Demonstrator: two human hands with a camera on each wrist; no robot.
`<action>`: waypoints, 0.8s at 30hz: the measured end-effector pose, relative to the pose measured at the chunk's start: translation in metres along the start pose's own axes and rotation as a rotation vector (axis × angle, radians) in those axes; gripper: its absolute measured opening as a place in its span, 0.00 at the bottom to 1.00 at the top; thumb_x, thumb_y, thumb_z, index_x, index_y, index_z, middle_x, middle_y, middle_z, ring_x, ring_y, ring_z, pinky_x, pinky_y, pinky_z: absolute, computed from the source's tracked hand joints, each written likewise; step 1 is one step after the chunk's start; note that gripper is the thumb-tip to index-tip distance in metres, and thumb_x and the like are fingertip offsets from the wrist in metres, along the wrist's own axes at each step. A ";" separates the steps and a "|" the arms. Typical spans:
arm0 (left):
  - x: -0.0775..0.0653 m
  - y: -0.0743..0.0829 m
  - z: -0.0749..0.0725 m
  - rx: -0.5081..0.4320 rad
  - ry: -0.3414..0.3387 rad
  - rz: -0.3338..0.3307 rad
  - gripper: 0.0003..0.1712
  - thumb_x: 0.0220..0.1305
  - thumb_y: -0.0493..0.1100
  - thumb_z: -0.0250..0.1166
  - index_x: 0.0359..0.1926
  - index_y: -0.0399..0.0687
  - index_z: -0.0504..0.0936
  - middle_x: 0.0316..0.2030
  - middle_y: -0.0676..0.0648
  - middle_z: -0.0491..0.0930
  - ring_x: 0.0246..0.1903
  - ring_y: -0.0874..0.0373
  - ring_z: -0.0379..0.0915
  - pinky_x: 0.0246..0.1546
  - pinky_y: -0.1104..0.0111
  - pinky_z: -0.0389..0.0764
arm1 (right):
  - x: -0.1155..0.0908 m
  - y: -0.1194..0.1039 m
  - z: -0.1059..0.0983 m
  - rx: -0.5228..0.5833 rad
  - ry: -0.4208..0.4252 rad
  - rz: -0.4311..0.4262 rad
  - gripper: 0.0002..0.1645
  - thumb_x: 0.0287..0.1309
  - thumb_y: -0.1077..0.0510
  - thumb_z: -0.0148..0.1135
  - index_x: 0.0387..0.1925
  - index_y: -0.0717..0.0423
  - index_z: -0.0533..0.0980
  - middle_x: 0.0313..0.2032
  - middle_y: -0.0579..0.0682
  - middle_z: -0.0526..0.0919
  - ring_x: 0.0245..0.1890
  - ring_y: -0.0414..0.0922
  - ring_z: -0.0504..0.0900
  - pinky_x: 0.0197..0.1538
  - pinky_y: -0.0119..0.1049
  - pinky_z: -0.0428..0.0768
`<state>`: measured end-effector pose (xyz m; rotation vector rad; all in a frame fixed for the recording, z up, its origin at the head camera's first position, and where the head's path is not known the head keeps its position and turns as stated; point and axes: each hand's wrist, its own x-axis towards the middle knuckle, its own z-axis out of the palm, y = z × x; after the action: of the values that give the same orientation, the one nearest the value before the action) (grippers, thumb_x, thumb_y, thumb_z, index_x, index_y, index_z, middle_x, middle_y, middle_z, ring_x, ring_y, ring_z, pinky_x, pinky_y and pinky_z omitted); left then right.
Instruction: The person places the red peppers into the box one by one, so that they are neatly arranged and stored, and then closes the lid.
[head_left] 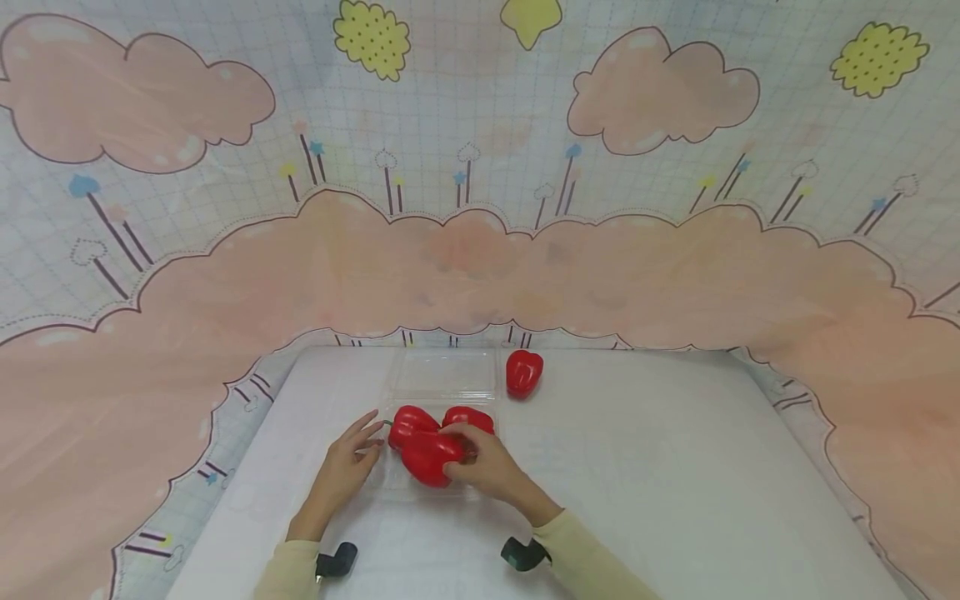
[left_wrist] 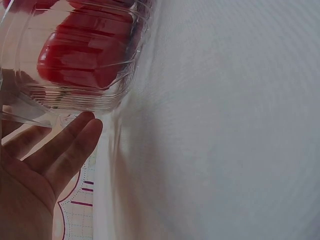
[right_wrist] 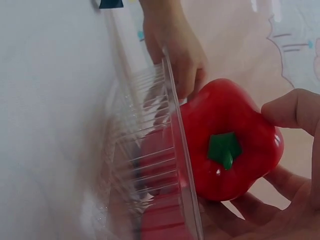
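Observation:
My right hand (head_left: 487, 462) grips a red bell pepper (head_left: 429, 458) with a green stem, thumb on one side and fingers on the other. In the right wrist view that pepper (right_wrist: 225, 145) is level with the rim of a clear plastic container (right_wrist: 182, 150). Two more red peppers, one at the left (head_left: 411, 422) and one at the right (head_left: 468, 417), lie in the container. At its left side my left hand (head_left: 348, 462) has its fingers extended, and in the left wrist view the fingertips (left_wrist: 92, 127) are close by the container wall (left_wrist: 100, 102); contact is unclear.
The container's clear lid (head_left: 446, 375) lies folded back behind it. Another red pepper (head_left: 524, 373) rests on the white table (head_left: 660, 467) to the right of the lid. A patterned cloth (head_left: 480, 267) hangs behind the table.

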<state>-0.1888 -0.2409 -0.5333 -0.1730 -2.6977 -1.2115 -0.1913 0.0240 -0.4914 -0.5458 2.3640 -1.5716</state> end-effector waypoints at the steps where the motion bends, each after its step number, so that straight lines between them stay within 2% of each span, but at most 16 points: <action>1: 0.000 0.000 0.000 -0.001 0.000 0.001 0.25 0.65 0.35 0.61 0.64 0.42 0.75 0.70 0.43 0.67 0.52 0.45 0.82 0.48 0.59 0.86 | 0.000 0.000 0.000 -0.003 0.001 0.001 0.33 0.48 0.58 0.72 0.58 0.45 0.74 0.56 0.50 0.76 0.53 0.48 0.76 0.48 0.42 0.87; 9: 0.000 0.000 0.000 0.011 0.003 -0.005 0.25 0.65 0.35 0.61 0.64 0.42 0.75 0.70 0.43 0.67 0.52 0.45 0.82 0.48 0.59 0.86 | 0.004 0.000 0.003 -0.008 -0.005 0.015 0.31 0.48 0.58 0.72 0.57 0.45 0.74 0.54 0.49 0.77 0.52 0.47 0.76 0.47 0.41 0.87; 18: 0.000 -0.001 0.001 0.022 0.016 0.010 0.25 0.64 0.35 0.61 0.63 0.41 0.75 0.69 0.42 0.68 0.51 0.45 0.83 0.47 0.59 0.86 | 0.006 -0.001 0.006 -0.059 -0.029 0.026 0.32 0.51 0.56 0.72 0.59 0.45 0.74 0.56 0.50 0.77 0.56 0.49 0.76 0.48 0.42 0.87; 24: 0.000 -0.001 0.001 0.021 0.021 0.018 0.25 0.64 0.34 0.61 0.63 0.40 0.75 0.69 0.41 0.68 0.51 0.44 0.83 0.46 0.59 0.87 | 0.008 -0.001 0.008 -0.099 -0.040 0.004 0.31 0.53 0.55 0.71 0.60 0.44 0.75 0.58 0.49 0.77 0.59 0.50 0.74 0.49 0.41 0.87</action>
<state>-0.1892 -0.2408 -0.5341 -0.1803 -2.6839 -1.1731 -0.1953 0.0134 -0.4932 -0.5870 2.4215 -1.4344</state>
